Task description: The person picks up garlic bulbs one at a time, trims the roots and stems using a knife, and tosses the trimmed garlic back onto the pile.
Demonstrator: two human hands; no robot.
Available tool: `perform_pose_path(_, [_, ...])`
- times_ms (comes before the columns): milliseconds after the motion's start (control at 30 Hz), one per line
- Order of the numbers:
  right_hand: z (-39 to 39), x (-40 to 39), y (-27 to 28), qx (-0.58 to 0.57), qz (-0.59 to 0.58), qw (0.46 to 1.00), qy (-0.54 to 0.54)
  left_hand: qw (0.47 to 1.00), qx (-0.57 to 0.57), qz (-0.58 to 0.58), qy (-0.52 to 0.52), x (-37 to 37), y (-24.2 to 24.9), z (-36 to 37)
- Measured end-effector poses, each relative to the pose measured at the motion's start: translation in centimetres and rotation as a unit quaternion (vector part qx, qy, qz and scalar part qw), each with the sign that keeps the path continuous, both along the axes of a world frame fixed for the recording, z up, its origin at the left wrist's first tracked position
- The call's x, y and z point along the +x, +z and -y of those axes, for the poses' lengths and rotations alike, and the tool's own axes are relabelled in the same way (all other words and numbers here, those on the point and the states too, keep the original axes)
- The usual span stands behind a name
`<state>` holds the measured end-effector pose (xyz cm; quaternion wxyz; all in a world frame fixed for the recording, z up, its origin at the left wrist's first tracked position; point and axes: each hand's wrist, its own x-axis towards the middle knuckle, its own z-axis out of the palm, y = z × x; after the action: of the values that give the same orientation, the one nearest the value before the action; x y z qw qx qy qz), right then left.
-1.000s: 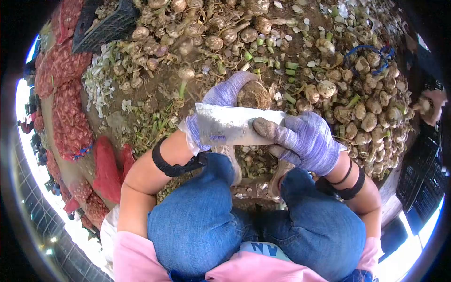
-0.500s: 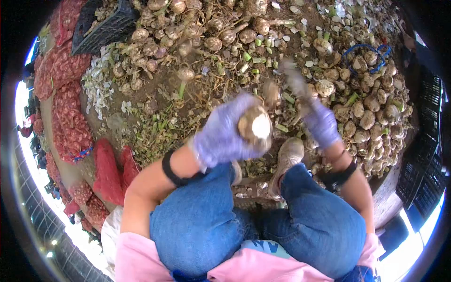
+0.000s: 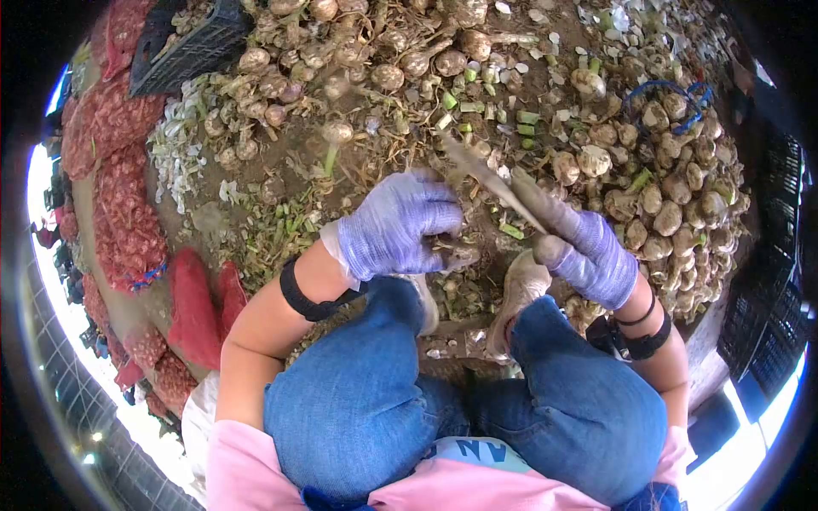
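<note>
Holding a knife (image 3: 497,185) in the gloved right hand (image 3: 596,260), a person sits or squats low over littered ground (image 3: 294,153), seen from above. The right grip is clamped on the knife, right of centre, its blade edge-on and slanting toward the upper left. The left hand (image 3: 396,221), also gloved, is at mid-frame, fingers curled but apart. Half a second ago it carried a bulb with a white cut face; now no bulb shows there — so that one seems released, though where it landed cannot be told. The blade has swung back toward the left hand.

Garlic bulbs (image 3: 669,220) heap at the right, near blue string (image 3: 700,94); looser bulbs (image 3: 388,78) spread across the top. Green stem pieces (image 3: 527,118) litter the ground beyond the blade — clutter in the way. A shoe (image 3: 524,277) and blue jeans (image 3: 358,392) fill the space below. A black crate (image 3: 192,51) sits upper left, red net sacks (image 3: 128,213) far left.
</note>
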<state>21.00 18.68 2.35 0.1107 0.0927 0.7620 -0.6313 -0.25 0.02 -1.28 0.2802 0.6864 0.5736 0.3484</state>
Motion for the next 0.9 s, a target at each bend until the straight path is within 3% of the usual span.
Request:
perform_pose_path(100, [0.1,-0.7,0.8,-0.02,0.07,0.997,0.022,0.999,0.023,-0.039,0.004,-0.1,0.9,0.2])
perform_pose_path(167, [-1.0,1.5,-3.6,0.014,0.176,0.984,-0.008,0.997,0.043,-0.062,0.024,-0.7,2.0,0.6])
perform_pose_path(200, [-1.7,3.9,-6.6,0.059,0.171,0.983,-0.028,0.995,0.066,-0.008,0.079,-1.3,1.2,1.3])
perform_pose_path(267, [-1.4,6.9,-9.9,0.033,0.154,0.984,-0.083,0.958,-0.098,0.115,0.244,-2.4,-0.3,1.8])
perform_pose_path(300, [-0.2,7.0,-9.5,-0.033,0.202,0.974,-0.1,0.852,-0.297,0.257,0.346,-2.3,-1.2,1.8])
perform_pose_path(333, [1.0,7.1,-9.0,-0.094,0.25,0.956,-0.122,0.788,-0.212,0.499,0.29,-1.7,-2.2,1.2])
perform_pose_path(367, [1.5,5.6,-8.5,-0.133,0.257,0.948,-0.13,0.865,-0.082,0.455,0.195,-0.2,-2.1,-0.4])
perform_pose_path(400, [1.7,4.5,-8.1,-0.175,0.268,0.937,-0.14,0.926,0.015,0.337,0.171,1.6,-1.1,-2.7])
perform_pose_path(500, [1.3,4.2,-7.3,-0.141,0.202,0.963,-0.105,0.972,-0.02,0.185,0.141,0.9,4.0,-4.3])
perform_pose_path(533, [0.8,4.0,-6.9,-0.094,0.209,0.97,-0.084,0.964,-0.098,0.1,0.226,-0.8,2.4,-4.1])
perform_pose_path(567, [0.7,4.1,-6.7,-0.125,0.22,0.962,-0.099,0.935,-0.181,0.018,0.305,-3.0,-0.4,-2.9])
perform_pose_path(633, [0.7,4.8,-7.4,-0.104,0.224,0.963,-0.107,0.801,-0.355,0.037,0.481,-7.4,-5.4,0.0])
perform_pose_path(700, [1.2,4.3,-7.2,-0.103,0.225,0.964,-0.102,0.777,-0.344,-0.112,0.515,-10.8,-13.2,3.6])
perform_pose_path(800, [0.8,2.7,-6.0,-0.052,0.223,0.972,-0.052,0.755,-0.454,-0.076,0.468,-11.9,-15.6,4.2])
perform_pose_path(900, [0.9,2.0,-5.3,0.035,0.148,0.988,-0.019,0.795,-0.35,0.06,0.491,-9.2,-13.4,2.6])
